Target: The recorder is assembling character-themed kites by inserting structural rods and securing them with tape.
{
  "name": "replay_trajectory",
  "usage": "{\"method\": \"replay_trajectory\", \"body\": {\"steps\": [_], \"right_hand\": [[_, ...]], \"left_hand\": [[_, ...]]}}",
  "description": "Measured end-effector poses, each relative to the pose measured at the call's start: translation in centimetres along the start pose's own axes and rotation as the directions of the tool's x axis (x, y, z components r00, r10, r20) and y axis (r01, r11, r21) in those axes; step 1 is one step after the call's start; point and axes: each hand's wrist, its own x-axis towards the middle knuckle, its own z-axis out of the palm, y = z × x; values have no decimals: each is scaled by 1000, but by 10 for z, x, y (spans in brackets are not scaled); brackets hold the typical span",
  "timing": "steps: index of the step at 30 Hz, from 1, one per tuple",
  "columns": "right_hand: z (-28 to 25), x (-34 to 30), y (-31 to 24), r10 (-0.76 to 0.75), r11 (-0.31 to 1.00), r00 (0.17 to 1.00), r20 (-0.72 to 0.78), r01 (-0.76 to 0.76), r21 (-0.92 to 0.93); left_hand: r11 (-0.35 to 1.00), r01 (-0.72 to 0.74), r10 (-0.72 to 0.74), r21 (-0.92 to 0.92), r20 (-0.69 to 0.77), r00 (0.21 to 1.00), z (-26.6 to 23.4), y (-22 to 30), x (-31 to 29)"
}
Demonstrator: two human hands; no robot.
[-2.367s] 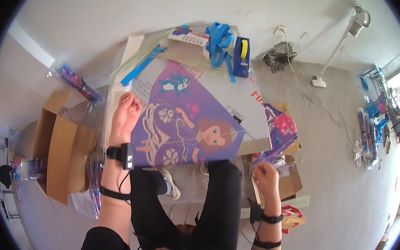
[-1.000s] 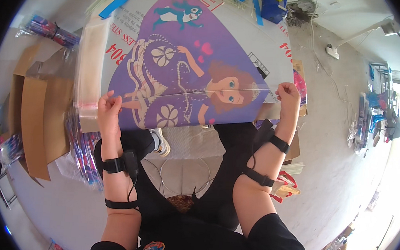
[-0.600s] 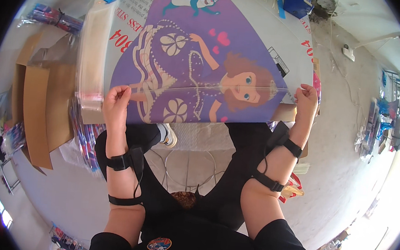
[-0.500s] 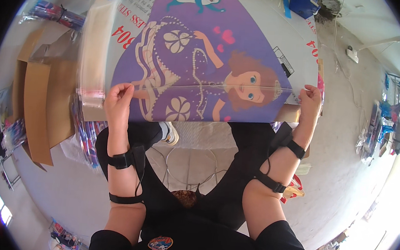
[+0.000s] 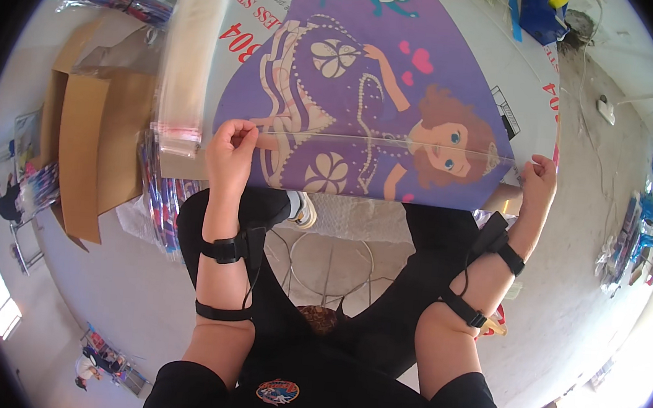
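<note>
A purple printed sheet (image 5: 306, 72) with a cartoon figure in a gown lies on the table, its near edge at the front. A thin pale strip (image 5: 347, 137) runs sideways across it; I cannot tell whether it is a rod or an edge of clear film. My left hand (image 5: 231, 150) is closed in a pinch at the strip's left end, over the sheet's left side. At the right end my right hand (image 5: 540, 179) pinches, thumb and forefinger together, beside the sheet's right corner. Both hands are palm-in, with the strip stretched between them.
A stack of clear plastic sleeves (image 5: 192, 63) lies along the table's left side. Further left stands an opened cardboard box (image 5: 116, 149), with bundled colourful packs (image 5: 164, 214) beside it. A blue container (image 5: 542, 20) sits at the far right.
The table, sheet and both hands appear further right in the picture, as the view has shifted. Both hands keep their pinch, and the strip still spans the sheet.
</note>
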Motion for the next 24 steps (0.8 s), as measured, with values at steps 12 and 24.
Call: {"method": "replay_trajectory", "body": {"steps": [12,24], "right_hand": [[8,-5,-4,45,997,998,-36,-47,-55],[7,-6,-12,-28,993,999,-28,25,-112]], "left_hand": [[998,-35,33,46,46,998,-3,-17,5],[996,-77,77,48,11,997,1,-15,4]]}}
